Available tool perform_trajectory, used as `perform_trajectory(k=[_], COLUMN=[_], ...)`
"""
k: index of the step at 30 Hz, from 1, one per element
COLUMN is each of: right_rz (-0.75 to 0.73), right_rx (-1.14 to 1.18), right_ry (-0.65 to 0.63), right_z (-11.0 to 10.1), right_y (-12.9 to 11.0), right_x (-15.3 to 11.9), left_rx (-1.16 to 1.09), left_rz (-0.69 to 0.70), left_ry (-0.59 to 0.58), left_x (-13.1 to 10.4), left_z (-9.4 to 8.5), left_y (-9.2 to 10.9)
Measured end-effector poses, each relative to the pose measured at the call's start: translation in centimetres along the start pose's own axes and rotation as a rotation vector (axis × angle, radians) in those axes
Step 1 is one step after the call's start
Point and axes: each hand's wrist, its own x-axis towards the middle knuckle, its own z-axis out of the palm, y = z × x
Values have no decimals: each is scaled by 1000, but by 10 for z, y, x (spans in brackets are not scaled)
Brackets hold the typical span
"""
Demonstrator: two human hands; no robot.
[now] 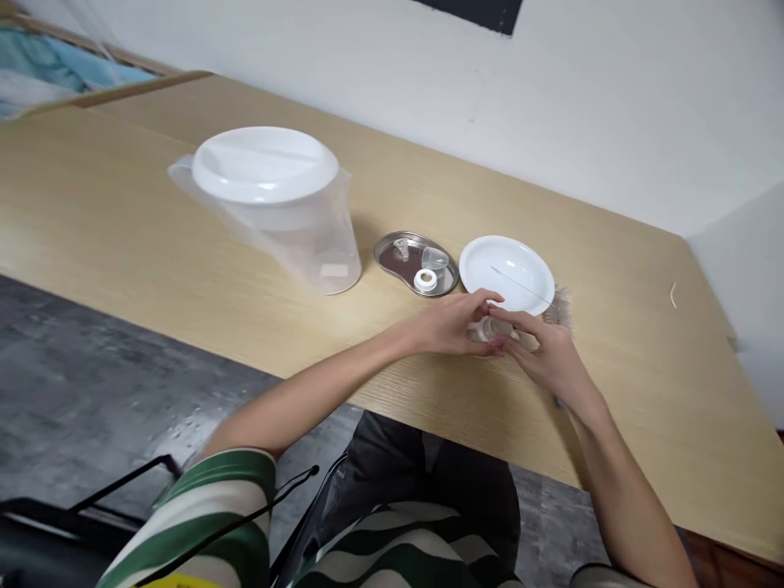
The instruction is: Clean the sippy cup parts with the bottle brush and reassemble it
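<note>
Both hands meet in front of a white oval bowl (514, 265), around a small clear container (493, 328). My left hand (459, 323) curves round its left side, thumb below and fingers above. From the right, my right hand (545, 351) closes on it with fingertips near the left ones. A thin dark line crosses the bowl. Left of the bowl lies a kidney-shaped metal tray (392, 260) with a white ring-shaped part (425, 280), a clear cup-like piece (434, 259) and a small clear piece (402, 249). Bristles of a brush (559, 309) show beside my right hand.
A large translucent pitcher (306, 237) with a white lid (265, 163) stands on the wooden table (202, 269) to the left. A small pale curved strip (674, 296) lies at the right. A black chair (55, 523) is at the lower left.
</note>
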Motion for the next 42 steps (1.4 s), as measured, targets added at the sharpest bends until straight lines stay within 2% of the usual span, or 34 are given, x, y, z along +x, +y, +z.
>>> perform_trajectory(k=[4,8,12,14,16,17,19,21,24,27,34,42], right_rz=[28,108,116,97,72,63,49,34,-1,-51,-117,-45], right_rx=[-10,-71,-127,-151,-189,-212,-246,-243,-157,-75,23,122], right_ry=[-21,-76,-90,-103,-137,-146,-115,5,220,354,446,670], right_z=[1,-5,-13,-18,-25,-29,-37,-44,-45,-38,-17,-20], right_y=[-1,-7,-13,-17,-21,-23,-27,-31,-38,-45,-47,-9], right_x=[-3,-1,6,10,13,15,18,23,32,40,42,42], left_rx=[45,202,302,318,340,360,425,520,653,702,674,742], left_rz=[83,163,242,288,294,265,123,-81,-336,-468,-568,-528], left_ry=[2,12,55,118,241,320,477,581,573,481,370,373], left_x=[0,1,1,3,6,7,10,9,3,-2,3,5], left_z=[1,3,2,-2,-10,-16,-32,-50,-74,-85,-81,-85], left_y=[-5,-9,-11,-13,-17,-19,-27,-37,-55,-69,-88,-102])
